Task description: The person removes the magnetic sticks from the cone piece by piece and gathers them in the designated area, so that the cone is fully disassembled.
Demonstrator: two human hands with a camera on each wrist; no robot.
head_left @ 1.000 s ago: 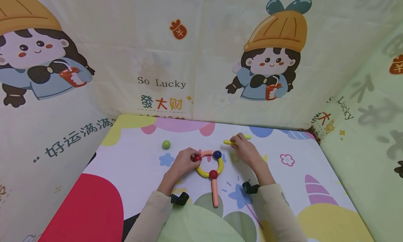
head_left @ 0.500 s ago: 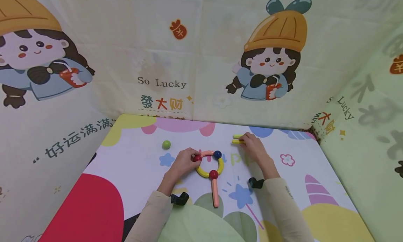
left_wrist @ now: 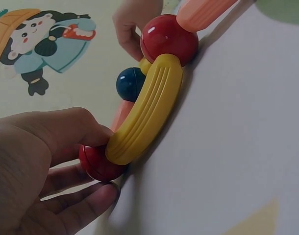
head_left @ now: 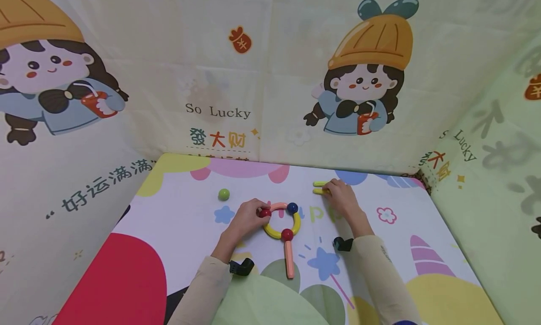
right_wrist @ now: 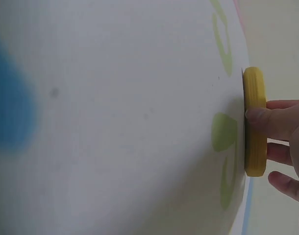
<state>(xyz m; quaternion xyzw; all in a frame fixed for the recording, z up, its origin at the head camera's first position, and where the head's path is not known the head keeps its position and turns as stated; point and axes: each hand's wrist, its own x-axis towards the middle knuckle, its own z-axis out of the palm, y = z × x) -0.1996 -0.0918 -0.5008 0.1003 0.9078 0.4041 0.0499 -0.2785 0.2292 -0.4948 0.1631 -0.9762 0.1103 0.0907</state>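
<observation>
My left hand [head_left: 246, 218] grips a red ball [left_wrist: 98, 164] at the left side of a ring of magnetic building pieces. In that ring are a pink curved rod [head_left: 279, 206], a dark blue ball [head_left: 292, 207], yellow curved rods [left_wrist: 149, 110] and a second red ball [head_left: 287, 234]. From this lower ball a straight pink rod [head_left: 289, 260] points toward me. Farther back on the right, my right hand [head_left: 343, 198] pinches a yellow rod [right_wrist: 255, 142] lying along the tabletop. Just behind it lies a yellow-green rod [head_left: 319, 184], partly hidden by the fingers.
A green ball [head_left: 224, 194] sits on the table at the back left, beyond my left hand. The tabletop [head_left: 190, 207] has a printed cover with cartoon shapes. Printed cloth walls [head_left: 279, 81] rise behind it and on both sides.
My right hand has moved right with the yellow rod, bringing it alongside the yellow-green rod; over the last half second it is nearly still. The left hand and the ring stay put.
</observation>
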